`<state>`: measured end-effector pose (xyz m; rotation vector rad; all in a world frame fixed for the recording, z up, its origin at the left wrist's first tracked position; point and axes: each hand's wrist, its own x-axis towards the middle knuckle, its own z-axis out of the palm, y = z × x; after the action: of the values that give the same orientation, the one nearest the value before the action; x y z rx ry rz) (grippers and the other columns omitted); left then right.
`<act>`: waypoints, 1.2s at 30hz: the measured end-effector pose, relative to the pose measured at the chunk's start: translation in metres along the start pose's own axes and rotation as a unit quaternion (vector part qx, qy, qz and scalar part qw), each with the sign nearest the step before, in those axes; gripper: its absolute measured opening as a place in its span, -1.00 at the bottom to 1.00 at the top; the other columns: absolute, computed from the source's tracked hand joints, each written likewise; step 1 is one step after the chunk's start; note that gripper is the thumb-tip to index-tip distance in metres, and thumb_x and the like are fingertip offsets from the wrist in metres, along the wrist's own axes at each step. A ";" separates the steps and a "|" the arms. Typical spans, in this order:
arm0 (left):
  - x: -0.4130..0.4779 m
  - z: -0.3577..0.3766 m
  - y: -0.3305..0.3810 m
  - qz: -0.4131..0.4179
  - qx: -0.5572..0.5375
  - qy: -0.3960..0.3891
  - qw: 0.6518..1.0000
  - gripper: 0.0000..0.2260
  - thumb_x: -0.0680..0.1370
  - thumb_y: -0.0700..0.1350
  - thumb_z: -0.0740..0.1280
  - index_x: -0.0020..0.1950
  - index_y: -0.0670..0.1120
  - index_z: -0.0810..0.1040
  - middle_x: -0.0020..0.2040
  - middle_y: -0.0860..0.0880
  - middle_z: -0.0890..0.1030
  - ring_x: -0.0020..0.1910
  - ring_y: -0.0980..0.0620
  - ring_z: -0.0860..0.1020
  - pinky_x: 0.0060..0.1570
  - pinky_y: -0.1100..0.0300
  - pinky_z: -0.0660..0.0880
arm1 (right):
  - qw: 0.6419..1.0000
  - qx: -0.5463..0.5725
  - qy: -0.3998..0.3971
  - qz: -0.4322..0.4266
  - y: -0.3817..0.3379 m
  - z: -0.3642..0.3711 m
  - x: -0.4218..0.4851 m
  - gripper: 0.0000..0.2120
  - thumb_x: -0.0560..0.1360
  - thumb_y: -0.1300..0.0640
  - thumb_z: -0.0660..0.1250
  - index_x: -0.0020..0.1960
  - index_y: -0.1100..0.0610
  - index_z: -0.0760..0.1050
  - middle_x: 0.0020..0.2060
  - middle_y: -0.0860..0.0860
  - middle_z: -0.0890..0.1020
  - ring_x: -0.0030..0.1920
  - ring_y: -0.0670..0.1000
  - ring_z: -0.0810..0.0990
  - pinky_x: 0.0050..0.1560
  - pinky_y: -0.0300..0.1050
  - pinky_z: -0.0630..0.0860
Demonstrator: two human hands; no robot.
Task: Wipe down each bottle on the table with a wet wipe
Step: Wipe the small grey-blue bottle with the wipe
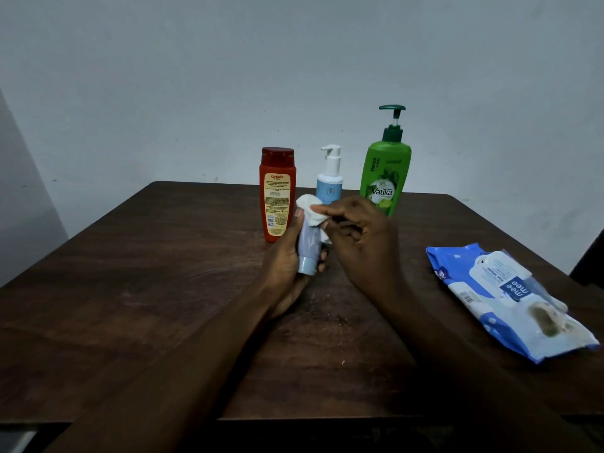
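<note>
My left hand [283,266] grips a small pale lilac tube [308,250] with a light blue cap, held above the table with the cap end toward me. My right hand [359,238] pinches a white wet wipe [310,209] and presses it against the tube's far end. Behind them stand three bottles in a row: a red bottle [277,194] on the left, a light blue pump bottle [329,178] in the middle, partly hidden by the wipe, and a tall green pump bottle [385,168] on the right.
A blue and white pack of wet wipes [510,295] lies flat on the dark wooden table [147,289] at the right. A pale wall rises behind the table's far edge. A dark object shows at the far right edge.
</note>
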<state>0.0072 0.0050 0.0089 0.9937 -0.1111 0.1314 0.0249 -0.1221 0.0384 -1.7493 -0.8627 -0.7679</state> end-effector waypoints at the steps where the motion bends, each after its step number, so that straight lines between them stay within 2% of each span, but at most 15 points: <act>1: 0.001 -0.001 0.000 0.001 -0.025 0.016 1.000 -0.52 0.56 0.16 0.20 0.35 -0.12 0.50 -0.17 -0.07 0.66 -0.26 0.04 0.56 -0.32 0.17 0.49 | 1.000 -0.014 -0.013 -0.022 -0.002 0.001 -0.001 -0.76 0.49 0.32 0.41 0.13 0.16 0.67 0.03 0.06 0.64 0.03 -0.04 0.64 0.02 -0.12 0.63; 3: 0.000 -0.001 0.002 -0.007 -0.079 0.037 0.996 -0.58 0.55 0.11 0.22 0.28 -0.13 0.53 -0.09 -0.10 0.71 -0.14 0.00 0.61 -0.12 0.12 0.53 | 0.997 -0.035 -0.035 -0.053 -0.004 0.004 -0.004 -0.75 0.47 0.35 0.42 0.13 0.18 0.67 0.01 0.06 0.65 0.02 -0.05 0.63 0.05 -0.15 0.60; 7: -0.004 -0.001 0.011 -0.049 -0.160 0.049 0.985 -0.61 0.67 0.07 0.14 0.15 -0.22 0.55 -0.06 -0.18 0.72 -0.09 -0.04 0.69 -0.01 0.12 0.64 | 0.993 -0.046 -0.059 -0.093 -0.010 0.007 -0.009 -0.75 0.42 0.42 0.40 0.05 0.22 0.69 -0.04 0.09 0.65 0.03 -0.03 0.62 0.13 -0.23 0.54; 9: -0.007 0.000 0.015 -0.078 -0.194 0.034 0.977 -0.51 0.62 0.14 0.18 0.28 -0.25 0.52 0.19 -0.26 0.65 0.21 -0.12 0.61 0.28 0.04 0.50 | 0.992 -0.037 -0.072 -0.101 -0.012 0.008 -0.012 -0.76 0.42 0.43 0.38 0.01 0.23 0.70 -0.07 0.07 0.65 -0.01 -0.01 0.63 0.09 -0.16 0.56; 11: -0.006 -0.002 0.016 -0.084 -0.202 0.010 0.976 -0.36 0.52 0.23 0.25 0.37 -0.25 0.49 0.37 -0.29 0.53 0.45 -0.19 0.44 0.44 -0.07 0.36 | 0.991 -0.026 -0.080 -0.103 -0.013 0.008 -0.013 -0.80 0.42 0.41 0.39 -0.02 0.24 0.70 -0.09 0.06 0.65 -0.06 -0.01 0.64 0.00 -0.07 0.58; 13: -0.005 -0.004 0.016 -0.086 -0.212 -0.010 0.973 -0.30 0.43 0.27 0.36 0.35 -0.25 0.51 0.32 -0.29 0.56 0.44 -0.19 0.43 0.53 -0.10 0.24 | 0.991 -0.020 -0.089 -0.103 -0.013 0.008 -0.014 -0.84 0.41 0.36 0.41 -0.04 0.25 0.70 -0.10 0.06 0.65 -0.08 -0.01 0.64 -0.07 -0.03 0.58; 15: -0.002 -0.007 0.015 -0.084 -0.221 -0.023 0.972 -0.27 0.41 0.26 0.38 0.40 -0.23 0.48 0.17 -0.25 0.64 0.31 -0.13 0.50 0.57 -0.09 0.13 | 0.990 -0.013 -0.096 -0.104 -0.013 0.007 -0.015 -0.85 0.37 0.31 0.48 -0.06 0.24 0.70 -0.10 0.06 0.65 -0.08 -0.02 0.64 -0.08 -0.05 0.59; 17: -0.002 -0.009 0.015 -0.084 -0.235 -0.032 0.968 -0.30 0.44 0.26 0.35 0.40 -0.21 0.50 0.11 -0.21 0.67 0.25 -0.11 0.56 0.55 -0.10 0.19 | 0.989 -0.004 -0.102 -0.107 -0.014 0.006 -0.016 -0.86 0.37 0.26 0.54 -0.07 0.23 0.70 -0.09 0.05 0.65 -0.06 -0.06 0.64 -0.06 -0.09 0.60; 19: -0.002 -0.010 0.017 -0.075 -0.245 -0.025 0.966 -0.40 0.42 0.22 0.39 0.25 -0.21 0.59 0.06 -0.18 0.70 0.12 -0.10 0.66 0.44 -0.06 0.38 | 0.989 0.004 -0.101 -0.105 -0.012 0.007 -0.017 -0.86 0.39 0.23 0.56 -0.06 0.22 0.71 -0.07 0.04 0.66 -0.02 -0.08 0.64 -0.02 -0.10 0.60; 22: -0.004 -0.004 0.024 -0.078 -0.239 -0.023 0.968 -0.44 0.31 0.14 0.53 0.09 -0.27 0.62 -0.16 -0.20 0.68 -0.22 -0.06 0.70 -0.09 0.07 0.68 | 0.992 0.014 -0.089 -0.090 -0.010 0.008 -0.017 -0.85 0.42 0.24 0.55 -0.02 0.21 0.72 -0.05 0.05 0.68 0.01 -0.09 0.65 0.00 -0.07 0.62; 23: -0.005 -0.003 0.025 -0.085 -0.234 -0.019 0.968 -0.44 0.31 0.13 0.51 0.07 -0.29 0.60 -0.22 -0.21 0.66 -0.29 -0.05 0.69 -0.28 0.11 0.67 | 0.993 0.014 -0.086 -0.083 -0.010 0.009 -0.017 -0.85 0.43 0.24 0.55 0.00 0.20 0.71 -0.05 0.05 0.68 0.01 -0.09 0.65 0.00 -0.08 0.62; 25: -0.006 -0.001 0.024 -0.084 -0.230 -0.018 0.969 -0.46 0.35 0.12 0.45 0.09 -0.30 0.56 -0.24 -0.22 0.65 -0.33 -0.04 0.67 -0.41 0.17 0.62 | 0.995 0.011 -0.076 -0.069 -0.009 0.009 -0.017 -0.84 0.44 0.24 0.54 0.02 0.19 0.71 -0.04 0.04 0.68 0.02 -0.10 0.65 -0.01 -0.10 0.63; 29: -0.006 0.000 0.022 -0.064 -0.207 -0.035 0.976 -0.51 0.46 0.13 0.29 0.12 -0.27 0.58 -0.14 -0.25 0.70 -0.20 -0.10 0.72 -0.23 0.06 0.69 | 0.999 0.007 -0.030 -0.042 -0.005 0.009 -0.012 -0.83 0.45 0.22 0.53 0.04 0.19 0.70 -0.03 0.05 0.68 0.01 -0.09 0.66 0.00 -0.12 0.64; 32: -0.006 0.001 0.025 -0.054 -0.177 -0.037 0.982 -0.54 0.45 0.12 0.29 0.11 -0.23 0.63 -0.05 -0.23 0.70 -0.09 -0.08 0.69 0.12 0.01 0.59 | 1.000 -0.001 -0.007 -0.015 -0.002 0.008 -0.004 -0.82 0.47 0.21 0.51 0.07 0.16 0.69 0.01 0.04 0.66 0.04 -0.11 0.65 -0.01 -0.24 0.63; 36: -0.001 -0.003 0.024 -0.032 -0.167 -0.004 0.985 -0.55 0.45 0.11 0.33 0.21 -0.17 0.55 -0.04 -0.16 0.67 -0.10 -0.02 0.64 -0.04 0.12 0.63 | 1.000 0.016 -0.006 0.017 -0.002 0.009 0.011 -0.84 0.49 0.16 0.49 0.07 0.12 0.69 0.01 -0.03 0.65 0.04 -0.09 0.65 -0.07 -0.04 0.68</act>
<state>0.0027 0.0204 0.0268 0.6628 -0.1040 0.0472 0.0303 -0.1109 0.0461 -1.7380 -0.8473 -0.7195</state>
